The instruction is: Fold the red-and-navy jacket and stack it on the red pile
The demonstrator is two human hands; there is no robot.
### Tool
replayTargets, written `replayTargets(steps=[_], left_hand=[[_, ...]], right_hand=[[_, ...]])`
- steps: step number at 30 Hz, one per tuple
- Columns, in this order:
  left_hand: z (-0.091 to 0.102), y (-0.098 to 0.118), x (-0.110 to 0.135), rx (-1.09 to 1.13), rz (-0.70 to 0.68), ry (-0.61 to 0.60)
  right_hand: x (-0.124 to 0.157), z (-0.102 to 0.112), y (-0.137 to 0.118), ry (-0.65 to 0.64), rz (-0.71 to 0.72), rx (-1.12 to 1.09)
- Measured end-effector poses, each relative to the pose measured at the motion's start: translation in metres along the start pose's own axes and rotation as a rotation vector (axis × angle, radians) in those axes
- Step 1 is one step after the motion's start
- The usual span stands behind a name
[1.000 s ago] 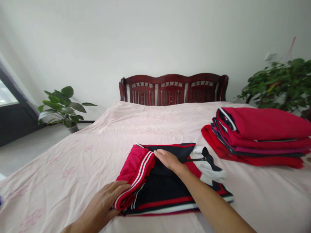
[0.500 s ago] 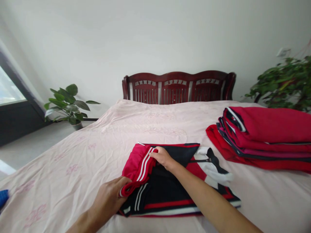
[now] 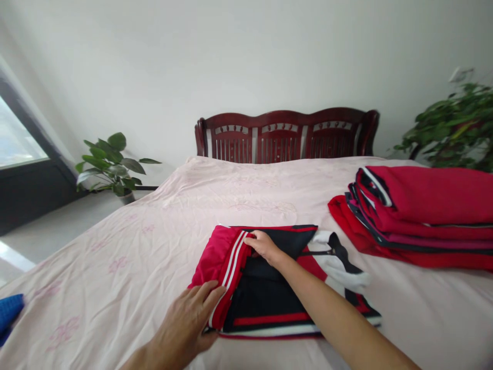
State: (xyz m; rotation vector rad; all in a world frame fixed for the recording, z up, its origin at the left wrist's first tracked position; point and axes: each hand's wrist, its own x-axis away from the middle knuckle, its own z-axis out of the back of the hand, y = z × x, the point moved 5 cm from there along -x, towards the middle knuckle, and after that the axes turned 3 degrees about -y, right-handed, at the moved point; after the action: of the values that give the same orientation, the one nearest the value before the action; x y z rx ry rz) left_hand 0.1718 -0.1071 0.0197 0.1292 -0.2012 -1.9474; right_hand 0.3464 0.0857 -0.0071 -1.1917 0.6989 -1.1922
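Far left: a blue cloth (image 3: 8,313) lies at the edge of the view on a pale pink bedspread (image 3: 115,246) printed with faint flowers.
Window: a dark-framed window (image 3: 19,133) stands beyond the bed.
Floor: a potted plant (image 3: 113,167) stands by the wall.
Left hand: the left hand (image 3: 185,324) is open, fingers spread, resting on the folded red part of the garment, not clenched.
Garment: a red and black sports garment (image 3: 269,293) lies flat on the bed near its front edge, with a red panel bearing 2 white stripes folded over black fabric.
Right hand: the right hand (image 3: 264,245) lies on the black fabric, fingers at the red fold; I cannot tell whether it pinches the cloth.
Centre back: a carved dark red wooden headboard (image 3: 287,136) stands against the wall.
Right: a stack of folded red garments (image 3: 412,221) sits on the bed, well apart from the hands.
Far right: a leafy green plant (image 3: 450,123) stands behind the stack.
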Motion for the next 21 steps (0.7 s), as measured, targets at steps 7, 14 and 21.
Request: replayTargets(steps=[7, 14, 21], left_hand=[[0.025, -0.005, -0.003, 0.224, 0.083, 0.024], [0.06, -0.001, -0.016, 0.411, 0.172, 0.012], [0.054, -0.01, -0.008, 0.465, 0.25, -0.01]], right_hand=[[-0.003, -0.005, 0.004, -0.005, -0.025, -0.014], [-0.003, -0.003, -0.021, 0.011, 0.049, -0.041], [0.012, -0.007, -0.006, -0.006, 0.017, -0.042]])
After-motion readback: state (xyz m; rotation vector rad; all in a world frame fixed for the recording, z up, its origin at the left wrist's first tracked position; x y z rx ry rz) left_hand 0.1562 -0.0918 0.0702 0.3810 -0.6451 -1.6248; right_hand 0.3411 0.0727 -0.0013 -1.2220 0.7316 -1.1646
